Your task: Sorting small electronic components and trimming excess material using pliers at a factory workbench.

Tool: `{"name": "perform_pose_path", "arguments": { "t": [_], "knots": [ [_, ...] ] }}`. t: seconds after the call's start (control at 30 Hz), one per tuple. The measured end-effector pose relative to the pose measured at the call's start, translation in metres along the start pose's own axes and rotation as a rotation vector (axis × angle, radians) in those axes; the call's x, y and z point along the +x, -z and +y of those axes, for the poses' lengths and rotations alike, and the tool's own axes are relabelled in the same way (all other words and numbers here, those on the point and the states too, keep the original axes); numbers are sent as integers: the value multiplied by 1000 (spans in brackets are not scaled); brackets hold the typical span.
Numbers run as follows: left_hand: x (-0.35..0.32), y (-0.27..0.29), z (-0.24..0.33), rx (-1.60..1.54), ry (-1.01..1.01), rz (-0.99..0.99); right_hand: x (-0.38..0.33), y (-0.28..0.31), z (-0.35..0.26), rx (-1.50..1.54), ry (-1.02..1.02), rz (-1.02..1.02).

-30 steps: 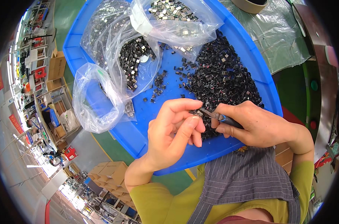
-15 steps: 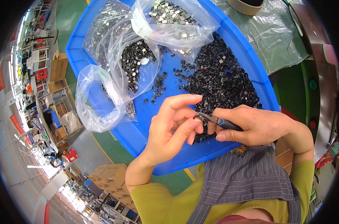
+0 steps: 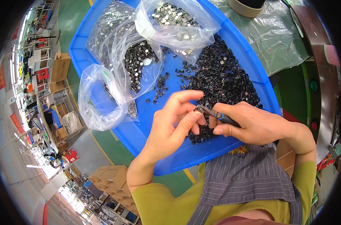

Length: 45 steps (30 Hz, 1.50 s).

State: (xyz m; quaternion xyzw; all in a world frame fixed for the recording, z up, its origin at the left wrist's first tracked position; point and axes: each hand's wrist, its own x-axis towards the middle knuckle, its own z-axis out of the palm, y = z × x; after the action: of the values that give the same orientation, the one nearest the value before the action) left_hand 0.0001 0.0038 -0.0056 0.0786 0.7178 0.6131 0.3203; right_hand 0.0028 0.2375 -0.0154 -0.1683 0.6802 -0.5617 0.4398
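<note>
My right hand [image 3: 249, 122] is closed round the dark handles of a pair of pliers or cutters [image 3: 224, 117], whose metal jaws point left. The jaws meet a small dark part [image 3: 199, 109] pinched between the thumb and a finger of my left hand [image 3: 174, 123]; the left index finger is raised above it. Both hands are over the near side of a blue tray [image 3: 211, 153]. Behind and under them a heap of small black parts [image 3: 227, 75] covers the tray's right half. Exactly what kind of part I hold is too small to tell.
Clear plastic bags with small metal-faced parts stand in the tray: one at the back [image 3: 174, 17], one in the middle [image 3: 138, 62], one at the left [image 3: 99, 108]. Tape roll [image 3: 246, 8] on plastic sheeting [image 3: 270, 41] lies beyond. Cardboard boxes [image 3: 112, 178] are stacked lower left.
The pliers' jaws and my right hand have shifted slightly left and up, toward the left fingertips. The left index finger has bent a little. The whole view has shifted slightly.
</note>
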Motion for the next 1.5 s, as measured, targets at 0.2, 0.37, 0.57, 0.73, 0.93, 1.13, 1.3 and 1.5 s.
{"name": "perform_pose_path", "arguments": {
  "t": [0.2, 0.37, 0.57, 0.73, 0.93, 1.13, 1.3, 1.5],
  "knots": [
    [1, -5, -14, 535, -374, 146, 0, -1, -3, 70, 4, 18],
    [8, -7, -14, 885, -692, 291, 0, -1, -5, 152, 18, 9],
    [5, -7, -10, 967, -798, 298, -4, 2, 1, 226, -16, 121],
    [3, -6, -8, 771, -595, 331, -1, 1, 0, 92, -44, 150],
    [2, -10, -24, 614, -713, 367, -2, 0, 5, 92, 80, 85],
    [3, -9, -26, 704, -768, 351, 0, -1, 6, 101, 152, 113],
    [6, -9, -26, 714, -799, 358, -2, 2, 2, 96, 46, 174],
    [7, -8, -24, 728, -817, 357, -2, 1, 5, 170, 79, 169]
  ]
}}
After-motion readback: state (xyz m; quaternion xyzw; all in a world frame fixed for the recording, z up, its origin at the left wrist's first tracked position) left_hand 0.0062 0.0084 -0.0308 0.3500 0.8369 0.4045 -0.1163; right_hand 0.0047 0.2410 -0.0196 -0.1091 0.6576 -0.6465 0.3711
